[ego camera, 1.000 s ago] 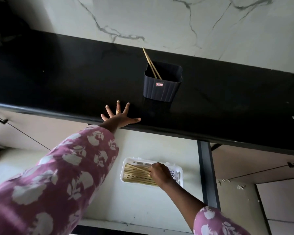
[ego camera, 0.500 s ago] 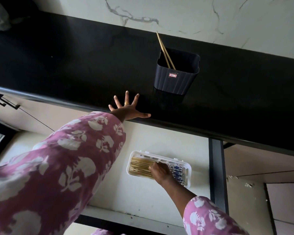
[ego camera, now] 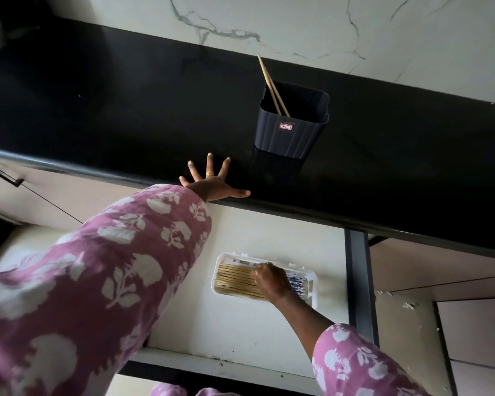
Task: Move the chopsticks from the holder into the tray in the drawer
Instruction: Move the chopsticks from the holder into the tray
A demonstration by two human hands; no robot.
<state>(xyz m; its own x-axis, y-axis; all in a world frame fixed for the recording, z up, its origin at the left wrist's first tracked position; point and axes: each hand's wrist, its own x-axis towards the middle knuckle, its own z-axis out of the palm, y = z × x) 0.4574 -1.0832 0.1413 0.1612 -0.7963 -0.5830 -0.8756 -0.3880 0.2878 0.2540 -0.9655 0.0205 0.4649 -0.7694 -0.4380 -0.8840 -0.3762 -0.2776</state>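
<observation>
A dark ribbed holder [ego camera: 289, 130] stands on the black countertop [ego camera: 126, 110] with two wooden chopsticks [ego camera: 272, 87] leaning out of its left corner. Below, in the open drawer [ego camera: 240, 327], a white tray [ego camera: 221, 258] holds several chopsticks [ego camera: 235, 278] lying side by side, their blue-patterned ends at the right. My right hand [ego camera: 272, 281] rests knuckles-up on the chopsticks in the tray, and its fingertips are hidden. My left hand [ego camera: 215, 184] lies flat with fingers spread on the counter's front edge, left of the holder, holding nothing.
A marble-look wall [ego camera: 297, 24] backs the counter. A dark upright divider [ego camera: 357, 275] bounds the drawer on the right, with pale cabinet fronts [ego camera: 440, 324] beyond it. A drawer handle [ego camera: 0, 175] shows at the far left.
My right hand has stayed over the tray while one slanted chopstick settled in line with the others. My left hand kept its place on the counter edge. The view has shifted.
</observation>
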